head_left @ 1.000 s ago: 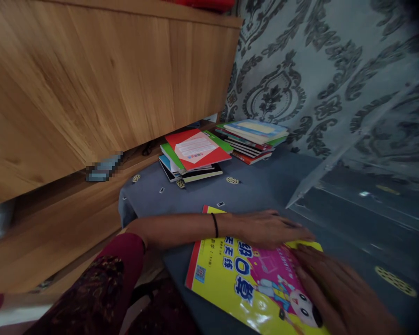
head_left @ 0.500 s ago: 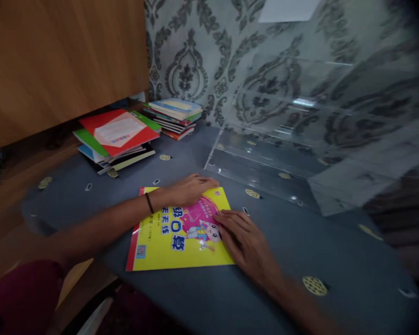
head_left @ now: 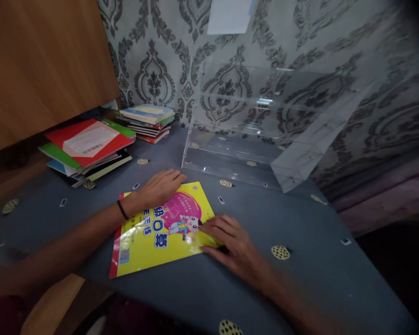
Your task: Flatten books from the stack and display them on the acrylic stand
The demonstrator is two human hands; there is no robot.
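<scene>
A yellow workbook (head_left: 139, 256) with a red spine, a pink circle and a cartoon figure lies on the table in front of me. My left hand (head_left: 164, 186), a dark band at its wrist, rests across the workbook's far edge with the fingers stretched out. At the near right corner is my right hand (head_left: 226, 239). Its fingers lie over the cover and its thumb is at the near edge, with the corner between them. The underside of the workbook is hidden.
Two book stacks stand at the left: one topped by a red book (head_left: 91, 139), another by a blue-and-cream book (head_left: 148, 111). A clear acrylic rack (head_left: 230, 153) stands near the patterned wall (head_left: 153, 74). A grey-blue cloth (head_left: 251, 284) covers the table. A wooden panel (head_left: 49, 60) is beyond the left side.
The view has swung right, so things sit further left. The workbook has turned slightly. My right thumb now shows apart from the fingers at the near edge; my left hand stays at the far edge.
</scene>
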